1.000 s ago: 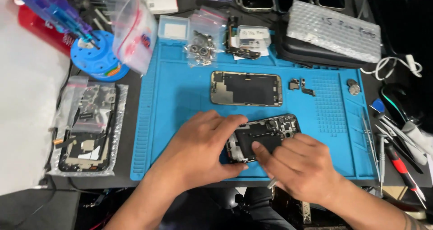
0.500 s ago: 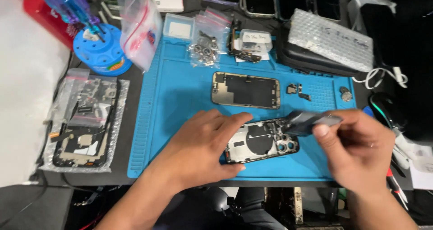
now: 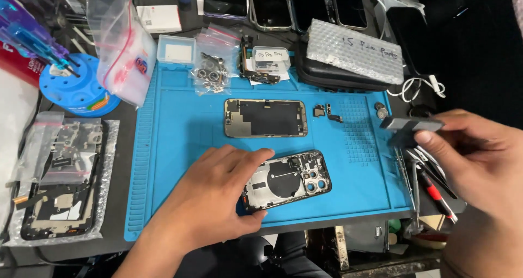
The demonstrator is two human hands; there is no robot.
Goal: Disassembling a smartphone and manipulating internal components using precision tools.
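My left hand (image 3: pixel 215 196) rests on the blue work mat (image 3: pixel 180 125) and grips the left end of an opened phone housing (image 3: pixel 289 179), whose round coil and camera lenses face up. My right hand (image 3: pixel 474 158) is off the mat's right edge, raised, pinching a flat dark grey part (image 3: pixel 411 125) between thumb and fingers. A second stripped phone frame (image 3: pixel 266 118) lies on the mat behind the housing. Small loose parts (image 3: pixel 326 112) sit to its right.
Bags of small parts (image 3: pixel 210 71) and a bubble-wrap pouch (image 3: pixel 354 52) lie along the mat's far edge. A blue tool stand (image 3: pixel 73 87) and bagged phone parts (image 3: pixel 60 185) are at left. Screwdrivers and tweezers (image 3: pixel 430 182) lie right of the mat. Several phones (image 3: pixel 272 2) line the back.
My right hand lifted the dark flat part off the housing and carried it up and to the right, past the mat's edge. My left hand stays on the housing.
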